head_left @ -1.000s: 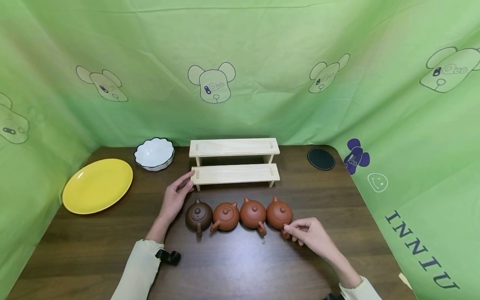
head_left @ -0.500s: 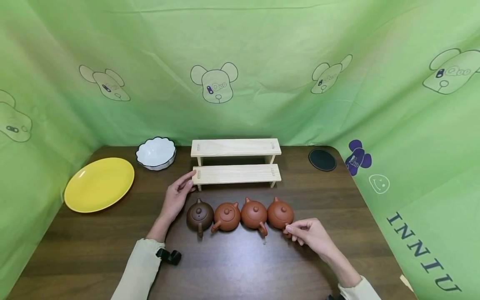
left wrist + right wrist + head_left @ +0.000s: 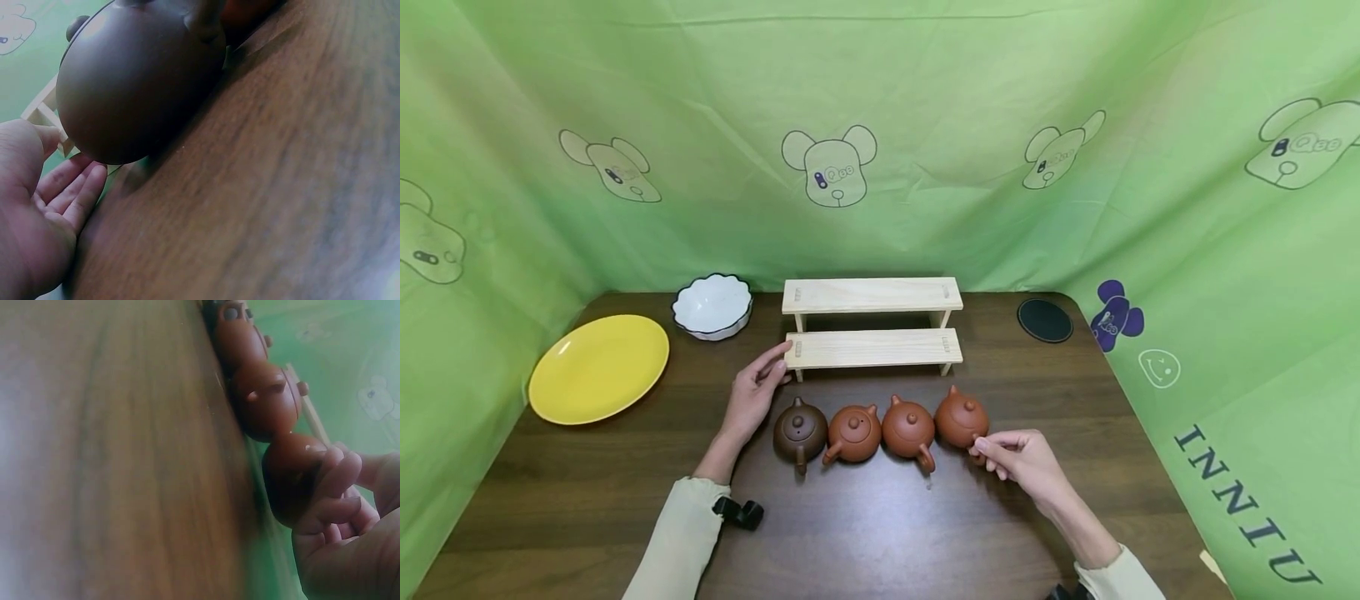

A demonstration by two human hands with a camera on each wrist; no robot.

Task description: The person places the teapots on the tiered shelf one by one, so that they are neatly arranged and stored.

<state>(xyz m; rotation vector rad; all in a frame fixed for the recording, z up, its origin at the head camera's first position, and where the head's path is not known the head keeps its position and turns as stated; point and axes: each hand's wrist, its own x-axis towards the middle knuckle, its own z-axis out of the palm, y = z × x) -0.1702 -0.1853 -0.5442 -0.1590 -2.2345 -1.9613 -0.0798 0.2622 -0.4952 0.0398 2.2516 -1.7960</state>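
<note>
Right hand (image 3: pixel 1028 473) has the orange-brown teapot (image 3: pixel 958 421) pinched by its handle, at the right end of the row, three other teapots (image 3: pixel 907 427) to its left. Left hand (image 3: pixel 751 402) rests fairly straight fingers on the left end of the lower wooden shelf (image 3: pixel 874 349). INNIU's readable on the green cloth (image 3: pixel 940 237), right side; the bear heads' (image 3: pixel 833 190) lettering is too tiny. Dark wood-grain table (image 3: pixel 857 537), cloth far, left and right. Fingers mostly hide that handle; right sleeve (image 3: pixel 1122 577) is cut off.
</note>
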